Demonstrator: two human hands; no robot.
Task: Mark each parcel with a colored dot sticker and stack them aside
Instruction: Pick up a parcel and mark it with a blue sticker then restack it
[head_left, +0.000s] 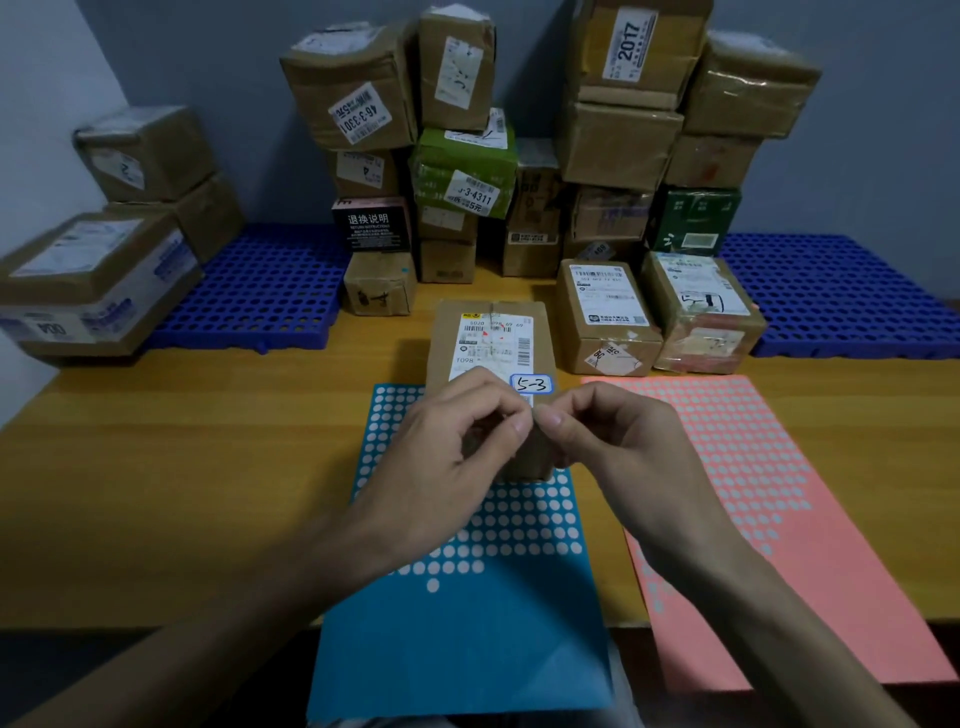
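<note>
A grey wall (249, 130) stands far behind the hands, and a long yellow wooden table (182, 467) lies under them. A big pile of brown cardboard boxes (618, 150) is stacked against the wall, well beyond the hands. Two blue plastic mats with holes lie there, one far left (265, 291) and one far right (852, 296). There are two sticker sheets: a blue paper sheet of dots (467, 649) under both hands, and a pink paper sheet of dots (753, 493) just right of the right hand (613, 441). One flat brown cardboard parcel (493, 332) lies just beyond the hands, partly hidden by them. The left hand (447, 447) and right hand meet at their pinched fingertips. What they pinch is too small to tell. A small white label reading 5-3 (531, 384) sits just above them.
</note>
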